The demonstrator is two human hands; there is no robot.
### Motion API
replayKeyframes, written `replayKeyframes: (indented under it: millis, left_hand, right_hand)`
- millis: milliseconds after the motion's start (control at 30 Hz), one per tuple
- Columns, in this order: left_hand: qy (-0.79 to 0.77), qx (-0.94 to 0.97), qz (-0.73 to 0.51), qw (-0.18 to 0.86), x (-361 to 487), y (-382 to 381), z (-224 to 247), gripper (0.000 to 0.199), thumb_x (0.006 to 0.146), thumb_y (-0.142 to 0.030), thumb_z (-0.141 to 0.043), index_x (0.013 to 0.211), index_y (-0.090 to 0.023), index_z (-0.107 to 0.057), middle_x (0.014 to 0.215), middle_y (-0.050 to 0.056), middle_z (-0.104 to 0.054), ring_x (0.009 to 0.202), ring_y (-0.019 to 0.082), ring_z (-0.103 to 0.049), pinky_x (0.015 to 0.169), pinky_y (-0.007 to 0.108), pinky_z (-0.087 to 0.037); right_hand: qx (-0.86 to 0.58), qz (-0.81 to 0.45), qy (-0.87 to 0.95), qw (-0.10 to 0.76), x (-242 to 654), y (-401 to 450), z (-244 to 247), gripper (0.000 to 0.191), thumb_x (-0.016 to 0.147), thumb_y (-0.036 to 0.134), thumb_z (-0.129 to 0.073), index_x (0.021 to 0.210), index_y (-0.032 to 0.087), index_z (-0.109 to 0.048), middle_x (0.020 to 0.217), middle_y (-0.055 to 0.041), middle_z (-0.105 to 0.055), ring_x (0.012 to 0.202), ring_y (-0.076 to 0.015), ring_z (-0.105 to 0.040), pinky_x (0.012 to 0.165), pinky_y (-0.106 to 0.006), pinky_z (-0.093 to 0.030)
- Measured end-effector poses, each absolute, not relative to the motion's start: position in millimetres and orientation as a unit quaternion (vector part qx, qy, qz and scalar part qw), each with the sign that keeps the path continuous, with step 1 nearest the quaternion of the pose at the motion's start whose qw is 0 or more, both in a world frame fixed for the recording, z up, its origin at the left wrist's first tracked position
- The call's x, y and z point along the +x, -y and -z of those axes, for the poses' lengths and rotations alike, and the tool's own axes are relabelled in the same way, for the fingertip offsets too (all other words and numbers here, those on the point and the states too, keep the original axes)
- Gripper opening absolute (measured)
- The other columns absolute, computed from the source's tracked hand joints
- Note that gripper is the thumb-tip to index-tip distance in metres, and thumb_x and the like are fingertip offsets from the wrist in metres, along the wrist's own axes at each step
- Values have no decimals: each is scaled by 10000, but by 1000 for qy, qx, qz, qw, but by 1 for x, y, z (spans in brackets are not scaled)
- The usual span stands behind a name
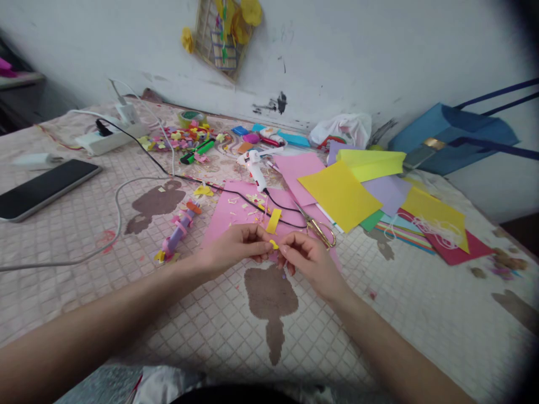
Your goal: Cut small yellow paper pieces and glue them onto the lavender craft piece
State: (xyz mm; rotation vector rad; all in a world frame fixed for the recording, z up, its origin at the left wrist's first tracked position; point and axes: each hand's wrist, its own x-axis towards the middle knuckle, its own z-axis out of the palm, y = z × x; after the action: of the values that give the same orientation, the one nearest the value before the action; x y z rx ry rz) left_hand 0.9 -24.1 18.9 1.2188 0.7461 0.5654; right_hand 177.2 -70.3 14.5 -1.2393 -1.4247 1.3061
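Between the fingertips of my left hand point(246, 242) sits a small yellow paper piece point(273, 244), pinched tight. My right hand point(304, 257) is closed with its fingertips against the piece's right side. Under and beyond both hands lies a pink paper sheet point(221, 216) with scraps on it. A yellow paper strip point(274, 220) rests just past my fingers. Gold-handled scissors point(322, 231) lie to the right of it. Farther back is a white glue gun point(255, 171) with a black cord. Left of my hands lies a purple paper roll point(179, 234) decorated with small paper pieces.
Coloured paper sheets point(341, 196) spread to the right, near a blue bag point(455, 137). At the left are a phone point(46, 188) and a power strip point(109, 139), with a grey cable point(118, 213) crossing the table. Paper flowers point(181, 137) and a green cutter point(204, 148) lie behind.
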Motion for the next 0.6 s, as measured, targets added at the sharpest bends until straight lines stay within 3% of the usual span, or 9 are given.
replayKeyframes:
  millis: [600]
  left_hand:
    - [-341, 589, -260, 685, -4, 19, -24, 142, 750, -249, -630, 764, -121, -572, 687, -10, -565, 619, 80, -504, 609, 225, -407]
  right_hand:
    - [-502, -477, 618, 374, 178, 70, -20, 147, 833, 315, -537, 771, 182, -550, 627, 13, -582, 518, -106, -524, 468, -217, -411]
